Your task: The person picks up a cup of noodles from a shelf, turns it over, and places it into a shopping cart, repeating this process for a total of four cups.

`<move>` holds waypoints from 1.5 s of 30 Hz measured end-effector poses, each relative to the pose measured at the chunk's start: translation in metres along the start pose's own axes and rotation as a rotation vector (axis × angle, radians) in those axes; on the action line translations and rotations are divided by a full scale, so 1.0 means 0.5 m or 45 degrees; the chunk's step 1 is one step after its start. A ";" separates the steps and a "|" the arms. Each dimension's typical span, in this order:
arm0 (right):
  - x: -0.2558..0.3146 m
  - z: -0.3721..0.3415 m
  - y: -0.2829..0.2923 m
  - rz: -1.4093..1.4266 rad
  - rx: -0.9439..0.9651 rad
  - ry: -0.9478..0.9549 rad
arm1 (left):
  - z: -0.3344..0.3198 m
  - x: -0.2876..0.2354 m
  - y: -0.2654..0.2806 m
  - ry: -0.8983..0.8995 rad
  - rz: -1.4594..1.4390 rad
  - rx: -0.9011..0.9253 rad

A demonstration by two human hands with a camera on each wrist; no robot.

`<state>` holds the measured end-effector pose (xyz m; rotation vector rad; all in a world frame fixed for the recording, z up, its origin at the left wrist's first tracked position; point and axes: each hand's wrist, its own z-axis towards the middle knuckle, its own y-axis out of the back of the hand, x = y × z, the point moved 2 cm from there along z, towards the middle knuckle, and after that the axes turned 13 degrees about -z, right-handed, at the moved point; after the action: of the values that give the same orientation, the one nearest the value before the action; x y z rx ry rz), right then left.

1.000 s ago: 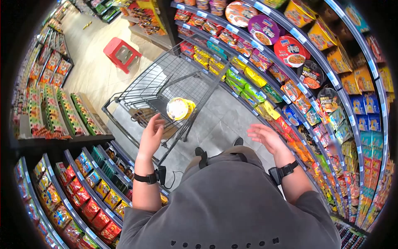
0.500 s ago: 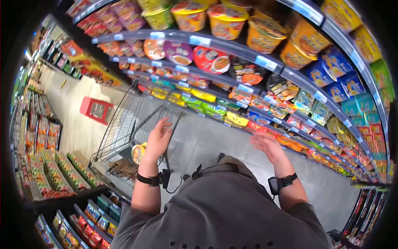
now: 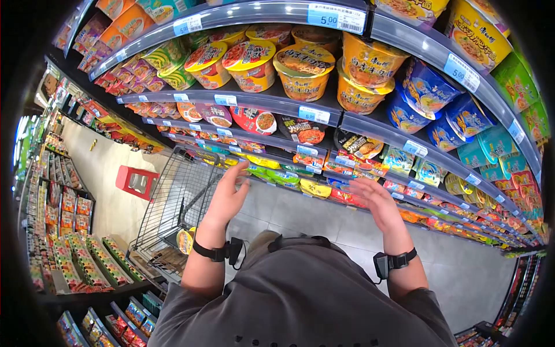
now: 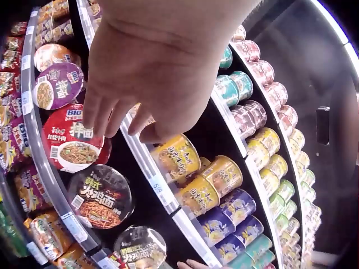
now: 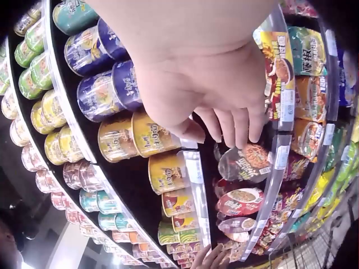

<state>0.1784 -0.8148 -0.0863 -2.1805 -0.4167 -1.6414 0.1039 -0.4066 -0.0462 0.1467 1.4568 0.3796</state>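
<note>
Both hands are raised in front of shelves of instant noodles and hold nothing. In the head view my left hand [image 3: 230, 194] has its fingers loosely bent, near the cart; my right hand [image 3: 377, 202] is spread with relaxed fingers. Black straps circle both wrists. Past the left hand, the left wrist view shows a red noodle bowl [image 4: 76, 140] and a black one [image 4: 101, 196]. In the right wrist view, a black bowl [image 5: 245, 162] appears just beyond the fingertips. Orange noodle tubs [image 3: 304, 72] stand in a row on the shelf above.
A wire shopping cart [image 3: 167, 202] stands at the left, with a yellow-rimmed tub [image 3: 184, 242] inside. Behind it a red stool [image 3: 137, 182] sits in the aisle. Price-tagged shelf edges [image 3: 277, 14] curve across the top. Low racks of packets [image 3: 136, 315] stand at lower left.
The head view has turned toward the noodle shelves, which now fill more of the top. Cart and stool have shifted left in view. Both hands stay raised and empty.
</note>
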 end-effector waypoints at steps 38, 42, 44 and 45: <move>0.295 0.303 -0.124 -0.484 0.199 0.809 | 0.432 -0.163 -0.040 -0.317 -0.172 0.419; 0.299 0.278 -0.139 -0.410 0.201 0.852 | 0.400 -0.193 -0.020 -0.446 -0.020 0.436; 0.305 0.256 -0.142 -0.443 0.207 0.882 | 0.370 -0.216 -0.007 -0.493 0.111 0.445; 0.304 0.245 -0.145 -0.445 0.217 0.884 | 0.357 -0.213 -0.001 -0.492 0.112 0.435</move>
<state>0.2917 -0.6920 0.0382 -1.3401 -0.7118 -2.3060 0.2722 -0.4196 0.0746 0.5317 1.1232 0.1572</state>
